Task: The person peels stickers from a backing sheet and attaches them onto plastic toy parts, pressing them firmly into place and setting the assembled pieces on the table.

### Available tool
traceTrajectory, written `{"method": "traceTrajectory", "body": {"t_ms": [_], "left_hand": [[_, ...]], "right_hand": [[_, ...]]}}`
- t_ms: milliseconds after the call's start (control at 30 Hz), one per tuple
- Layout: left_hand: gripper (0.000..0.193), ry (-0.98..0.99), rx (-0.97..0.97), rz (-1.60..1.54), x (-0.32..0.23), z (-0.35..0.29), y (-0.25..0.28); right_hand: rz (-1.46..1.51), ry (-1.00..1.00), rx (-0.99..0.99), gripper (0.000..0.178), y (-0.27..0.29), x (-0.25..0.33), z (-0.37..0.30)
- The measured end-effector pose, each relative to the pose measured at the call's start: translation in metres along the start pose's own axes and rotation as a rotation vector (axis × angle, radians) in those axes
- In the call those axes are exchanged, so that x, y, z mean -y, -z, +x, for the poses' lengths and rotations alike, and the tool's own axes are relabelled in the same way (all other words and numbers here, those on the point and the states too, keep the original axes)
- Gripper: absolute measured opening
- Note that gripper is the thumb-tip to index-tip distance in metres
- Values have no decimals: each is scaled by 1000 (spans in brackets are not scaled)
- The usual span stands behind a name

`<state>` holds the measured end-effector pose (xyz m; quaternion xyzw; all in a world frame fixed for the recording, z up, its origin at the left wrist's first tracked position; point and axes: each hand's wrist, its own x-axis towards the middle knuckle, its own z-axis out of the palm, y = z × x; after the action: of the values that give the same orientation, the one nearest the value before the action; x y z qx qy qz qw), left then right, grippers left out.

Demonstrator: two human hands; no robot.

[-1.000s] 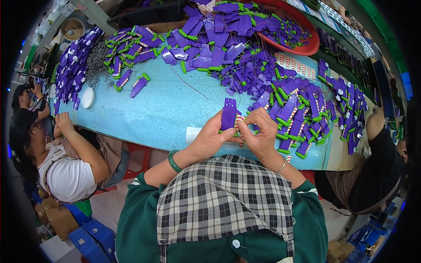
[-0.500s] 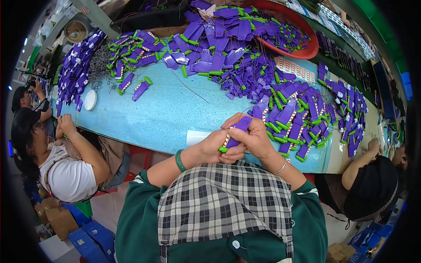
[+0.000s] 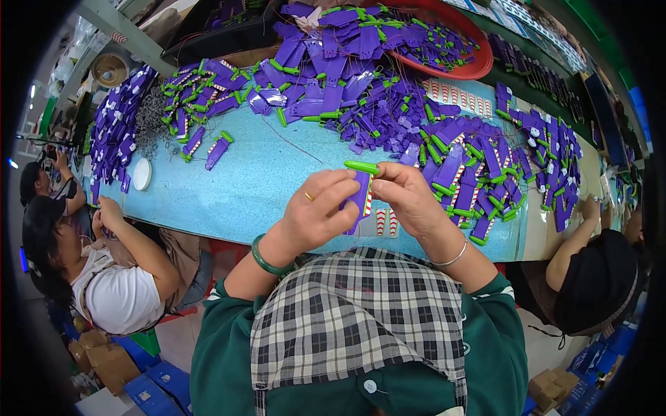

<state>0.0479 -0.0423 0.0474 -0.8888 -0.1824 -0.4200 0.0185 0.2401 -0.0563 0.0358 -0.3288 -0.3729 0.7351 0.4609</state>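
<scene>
Between my hands is a flat purple plastic piece [image 3: 358, 201] with a bright green end piece [image 3: 362, 166] at its top and a red-and-white striped strip down its right edge. My left hand [image 3: 316, 211] is closed on the piece's left side. My right hand [image 3: 409, 201] pinches its upper right by the green end and the strip; the fingertips partly hide the contact. Below them, a sheet with red-and-white striped stickers [image 3: 386, 223] lies on the table, partly behind the piece and my hands.
On the blue table [image 3: 229, 173] lie heaps of purple-and-green pieces [image 3: 465, 173], small purple parts [image 3: 381, 114] and a white round lid [image 3: 142, 174]. A red basin [image 3: 479, 66] stands at the back. Co-workers sit left, near a white sleeve [image 3: 132, 298], and right.
The piece has turned so its green end points up and its striped edge faces right. My left hand has shifted to its left side, and the striped sticker sheet now shows below.
</scene>
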Motion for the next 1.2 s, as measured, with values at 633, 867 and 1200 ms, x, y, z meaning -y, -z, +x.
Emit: {"method": "traceTrajectory", "body": {"t_ms": [633,867,1200], "left_hand": [[21,-147,-67,-133,-13,-18,-10],[22,-18,-51,-217,-7,-20,-17],[11,520,174,-465,38,20,-69]], "right_hand": [[-45,-352,93,30,-4,-4,-22],[-273,23,285,30,24,-2,-43],[-270,316,-366,16,35,-19,-25]]}}
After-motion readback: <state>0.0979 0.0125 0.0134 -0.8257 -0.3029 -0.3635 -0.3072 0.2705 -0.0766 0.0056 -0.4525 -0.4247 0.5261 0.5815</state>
